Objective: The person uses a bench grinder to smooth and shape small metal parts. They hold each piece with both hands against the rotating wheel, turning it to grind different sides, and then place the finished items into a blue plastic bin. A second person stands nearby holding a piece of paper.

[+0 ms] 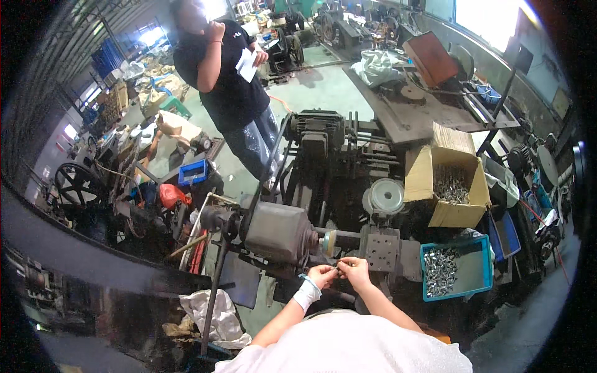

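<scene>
My left hand [322, 275], with a white band around the wrist, and my right hand [355, 272] meet in front of the machine. Between their pinched fingertips is a small metal part [336, 268], too small for its exact kind to show. Just beyond my hands sits the machine's grey headstock housing [278, 229], with a spindle end carrying a brass-coloured ring [330, 242]. To the right of that is a metal block with holes [380, 250]. Farther right, a teal tray [489, 273] holds many small shiny metal parts [441, 271].
An open cardboard box [457, 216] with metal parts stands behind the tray. A round metal dish [385, 196] sits on the machine. Beyond it are a motor [318, 124] and a steel table [398, 121]. A person [227, 81] holding paper stands across the machine. A dark post [217, 292] rises at left.
</scene>
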The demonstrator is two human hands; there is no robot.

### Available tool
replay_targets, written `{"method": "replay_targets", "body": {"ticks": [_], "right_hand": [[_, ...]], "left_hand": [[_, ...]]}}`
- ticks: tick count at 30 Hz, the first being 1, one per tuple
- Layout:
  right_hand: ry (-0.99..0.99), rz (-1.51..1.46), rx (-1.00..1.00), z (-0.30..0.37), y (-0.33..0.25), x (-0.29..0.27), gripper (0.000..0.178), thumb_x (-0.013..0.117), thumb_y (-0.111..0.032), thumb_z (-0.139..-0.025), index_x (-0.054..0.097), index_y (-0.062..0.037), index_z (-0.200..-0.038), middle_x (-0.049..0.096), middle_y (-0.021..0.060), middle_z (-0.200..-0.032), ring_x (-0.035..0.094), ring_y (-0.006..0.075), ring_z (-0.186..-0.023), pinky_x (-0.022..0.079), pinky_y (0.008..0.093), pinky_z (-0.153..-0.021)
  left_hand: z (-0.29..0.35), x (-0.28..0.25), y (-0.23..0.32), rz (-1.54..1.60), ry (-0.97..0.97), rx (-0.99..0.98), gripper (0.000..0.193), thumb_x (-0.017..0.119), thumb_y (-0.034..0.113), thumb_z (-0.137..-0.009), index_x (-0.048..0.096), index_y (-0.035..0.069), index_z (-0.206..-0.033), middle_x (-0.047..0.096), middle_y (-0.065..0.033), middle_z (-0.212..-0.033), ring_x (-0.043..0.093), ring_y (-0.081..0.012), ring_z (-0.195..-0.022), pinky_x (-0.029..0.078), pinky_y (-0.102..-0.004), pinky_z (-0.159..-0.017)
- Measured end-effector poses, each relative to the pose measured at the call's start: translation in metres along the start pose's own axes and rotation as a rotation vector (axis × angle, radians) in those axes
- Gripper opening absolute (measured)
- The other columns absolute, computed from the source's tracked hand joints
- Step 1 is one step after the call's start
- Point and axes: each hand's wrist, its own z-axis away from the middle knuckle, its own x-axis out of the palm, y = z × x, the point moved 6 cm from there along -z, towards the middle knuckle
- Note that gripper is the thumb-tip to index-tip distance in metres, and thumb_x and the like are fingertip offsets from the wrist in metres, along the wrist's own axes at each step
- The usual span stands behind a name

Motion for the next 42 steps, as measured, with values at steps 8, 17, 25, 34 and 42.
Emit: {"method": "replay_targets", "body": {"ticks": [8, 17, 25, 34, 42], "right_hand": [[0.002, -0.056, 0.044, 0.002, -0.001, -0.001, 0.015, 0.062, -0.005, -0.072, 0.058, 0.0052, -0.083, 0.056, 0.0053, -0.063, 0.054, 0.01, -0.052, 0.044, 0.0205, -0.044], [-0.016, -0.043, 0.07, -0.001, 0.006, -0.002, 0.018, 0.061, -0.005, -0.073, 0.057, 0.0054, -0.087, 0.055, 0.0053, -0.066, 0.055, 0.0108, -0.053, 0.046, 0.0213, -0.045], [-0.016, -0.084, 0.057, 0.0, 0.007, 0.001, 0.015, 0.062, -0.005, -0.072, 0.058, 0.0043, -0.083, 0.057, 0.0063, -0.066, 0.055, 0.0108, -0.052, 0.045, 0.0219, -0.044], [-0.012, -0.118, 0.081, -0.001, 0.016, -0.001, 0.019, 0.062, -0.004, -0.071, 0.056, 0.0053, -0.087, 0.057, 0.0071, -0.067, 0.057, 0.0131, -0.053, 0.046, 0.0221, -0.043], [-0.006, -0.12, 0.089, -0.001, 0.019, -0.003, 0.015, 0.061, -0.004, -0.072, 0.056, 0.0034, -0.084, 0.057, 0.0066, -0.067, 0.057, 0.0132, -0.052, 0.047, 0.023, -0.045]], "left_hand": [[-0.003, 0.003, -0.005, 0.025, -0.038, 0.008, 0.012, 0.058, 0.021, -0.08, 0.059, 0.009, -0.077, 0.051, 0.0041, -0.06, 0.041, -0.0041, -0.046, 0.031, -0.0183, -0.04], [-0.006, 0.003, -0.011, 0.038, -0.036, -0.024, 0.012, 0.059, 0.021, -0.08, 0.059, 0.009, -0.078, 0.049, 0.0051, -0.057, 0.038, -0.0039, -0.044, 0.028, -0.0185, -0.039], [-0.007, 0.0, -0.016, 0.069, -0.053, -0.003, 0.013, 0.059, 0.02, -0.08, 0.06, 0.008, -0.084, 0.049, 0.0056, -0.059, 0.04, -0.0038, -0.044, 0.029, -0.0175, -0.04], [-0.008, 0.0, -0.021, 0.05, -0.025, -0.041, 0.016, 0.059, 0.02, -0.08, 0.059, 0.006, -0.088, 0.051, 0.0032, -0.061, 0.04, -0.0042, -0.046, 0.029, -0.018, -0.04], [-0.01, -0.002, -0.025, 0.014, 0.014, -0.042, 0.018, 0.059, 0.02, -0.08, 0.059, 0.005, -0.091, 0.052, 0.0019, -0.062, 0.041, -0.0049, -0.046, 0.03, -0.0185, -0.039]]}}
